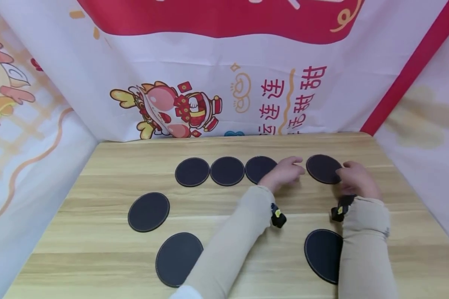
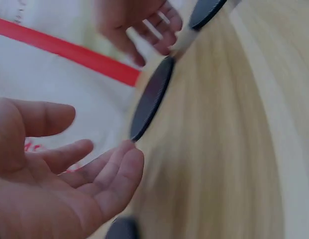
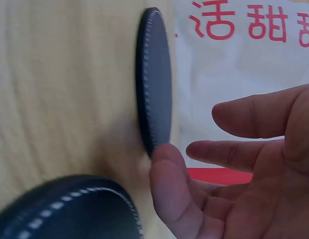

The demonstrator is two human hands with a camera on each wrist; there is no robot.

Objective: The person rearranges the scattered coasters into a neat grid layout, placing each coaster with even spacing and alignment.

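A round black coaster with a light stitched rim lies flat near the back right of the table, between my two hands. My left hand reaches over part of another coaster, its fingertips just left of the first coaster's edge. In the left wrist view, the loosely bent fingers come right up to that rim. On the opposite side, my right hand has its fingertips at the coaster's right edge. The right wrist view shows thumb and fingers spread apart, with one fingertip at the coaster's lower end.
Two more coasters continue the back row to the left, edges meeting. Others lie at left, front left and front right, the last two partly under my sleeves. Printed cloth walls the wooden table.
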